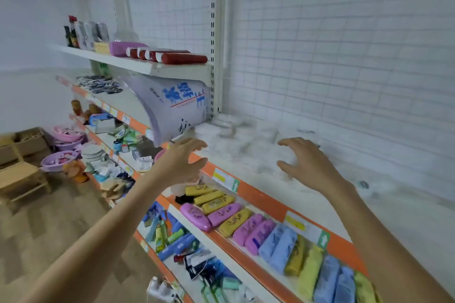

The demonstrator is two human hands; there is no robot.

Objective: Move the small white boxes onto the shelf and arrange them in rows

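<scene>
Both hands reach toward the shelf [275,200], the white deck with an orange front lip that runs from the near right toward the far left. The left hand [183,161] hovers over the lip with fingers spread and loosely bent, holding nothing. The right hand [304,163] is poised over the deck with fingers splayed and arched like a claw, and it too holds nothing I can make out.

The small white boxes [236,130] sit in a pale, motion-blurred cluster at the far left of the deck, just ahead of both hands. Their edges, count and rows cannot be read. My judgement is that the hands flank the cluster so they can push it into line from both sides.

A large white sack [177,106] with blue print, soft and bulging, leans just left of the boxes. A white wire-grid back panel [344,56] stands behind. On the tier below, glossy pouches [246,221] in pink, yellow and blue lie side by side.
</scene>
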